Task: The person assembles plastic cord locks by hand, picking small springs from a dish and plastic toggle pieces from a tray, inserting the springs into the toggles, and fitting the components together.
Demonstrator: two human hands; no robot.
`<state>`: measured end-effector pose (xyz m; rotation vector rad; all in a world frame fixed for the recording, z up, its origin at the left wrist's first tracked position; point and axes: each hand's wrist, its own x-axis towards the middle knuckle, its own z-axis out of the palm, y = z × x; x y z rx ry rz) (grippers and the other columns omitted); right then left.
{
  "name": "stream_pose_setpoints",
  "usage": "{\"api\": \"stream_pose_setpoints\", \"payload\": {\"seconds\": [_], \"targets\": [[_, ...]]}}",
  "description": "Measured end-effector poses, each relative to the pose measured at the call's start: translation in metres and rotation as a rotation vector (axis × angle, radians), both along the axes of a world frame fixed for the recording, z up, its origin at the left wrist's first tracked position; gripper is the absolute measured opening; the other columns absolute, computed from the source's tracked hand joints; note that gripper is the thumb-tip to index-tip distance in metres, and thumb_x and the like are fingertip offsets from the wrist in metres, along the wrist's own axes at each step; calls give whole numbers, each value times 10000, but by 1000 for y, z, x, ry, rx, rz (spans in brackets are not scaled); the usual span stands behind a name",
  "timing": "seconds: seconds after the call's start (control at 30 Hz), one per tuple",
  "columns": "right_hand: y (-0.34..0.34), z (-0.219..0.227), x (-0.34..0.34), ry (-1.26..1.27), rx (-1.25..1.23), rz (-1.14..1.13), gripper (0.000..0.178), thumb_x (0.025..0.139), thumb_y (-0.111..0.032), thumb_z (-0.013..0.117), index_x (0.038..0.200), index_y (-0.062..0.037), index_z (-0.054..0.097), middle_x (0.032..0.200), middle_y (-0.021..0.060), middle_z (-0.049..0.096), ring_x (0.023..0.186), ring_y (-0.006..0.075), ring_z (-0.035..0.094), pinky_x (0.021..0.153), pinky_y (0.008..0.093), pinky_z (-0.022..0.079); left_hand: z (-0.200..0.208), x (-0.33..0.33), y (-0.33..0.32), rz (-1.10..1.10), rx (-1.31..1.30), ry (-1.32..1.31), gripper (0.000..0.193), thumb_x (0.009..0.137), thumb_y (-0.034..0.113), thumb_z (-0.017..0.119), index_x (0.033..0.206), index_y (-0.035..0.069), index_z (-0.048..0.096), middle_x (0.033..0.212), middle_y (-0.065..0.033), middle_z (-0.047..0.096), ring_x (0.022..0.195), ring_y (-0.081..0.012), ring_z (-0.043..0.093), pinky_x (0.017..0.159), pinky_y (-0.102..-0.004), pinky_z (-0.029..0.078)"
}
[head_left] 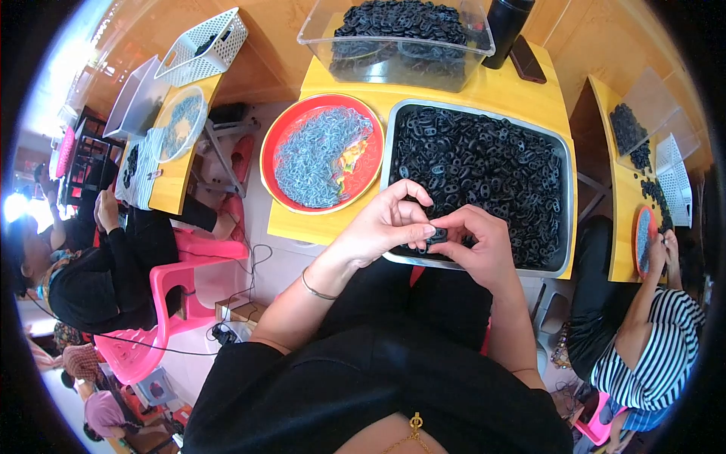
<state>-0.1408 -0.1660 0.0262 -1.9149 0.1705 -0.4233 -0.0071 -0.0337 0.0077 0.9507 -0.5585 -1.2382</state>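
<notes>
Both hands meet over the near rim of the metal tray point(563, 204), just in front of the torso. Left hand point(382, 227) and right hand point(480, 246) pinch one small black plastic part point(437, 235) between their fingertips, both clenched on it; part sits right at the tray's front edge, above the lap.

Metal tray is rectangular, filled with a heap of the same black plastic parts point(484, 170). It rests on a yellow table point(522, 94). Just left of the tray, touching or nearly so, a round red tray point(281, 136) holds a pile of small grey-blue pieces point(318, 155), with a bit of orange-yellow showing on its right side.

Behind both trays, a clear plastic bin point(393, 64) with more black parts. Beside it on the right a black cylindrical bottle point(505, 23) and a dark phone point(527, 59) lying flat.

Thin bracelet point(316, 287) on the left wrist.

Other people sit at neighbouring yellow tables: one in black on a pink plastic chair point(162, 303) at left, one in a striped shirt point(650, 356) at right. White perforated basket point(203, 45) on the left table
</notes>
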Motion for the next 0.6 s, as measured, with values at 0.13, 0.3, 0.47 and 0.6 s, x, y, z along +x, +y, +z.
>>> {"api": "stream_pose_setpoints", "payload": {"seconds": [0.13,0.3,0.47,0.6], "targets": [[2,-5,0,-16,-13,-37,260,634,-47,740,876,-38,643,670,25,550,565,88,535,520,215,423,2,1,0,-17,15,9,292,794,6,633,997,61,430,722,-48,595,637,-85,564,587,-196,459],[4,-10,1,3,62,-65,255,638,-43,735,877,-36,645,664,22,547,564,82,529,521,214,418,-4,1,2,11,21,16,284,798,10,629,993,60,430,734,-51,598,648,-91,571,591,-197,465],[0,-9,2,-23,95,-35,273,641,-45,738,898,-37,645,666,15,538,559,74,520,520,209,419,-3,1,1,12,19,71,281,802,22,628,999,56,431,746,-52,599,658,-96,577,599,-196,473],[-2,-10,1,13,117,12,315,642,3,735,940,-19,634,777,18,532,621,49,502,523,168,390,-5,1,1,20,27,79,280,804,23,625,1006,56,434,748,-53,600,664,-97,581,602,-193,475]]}}
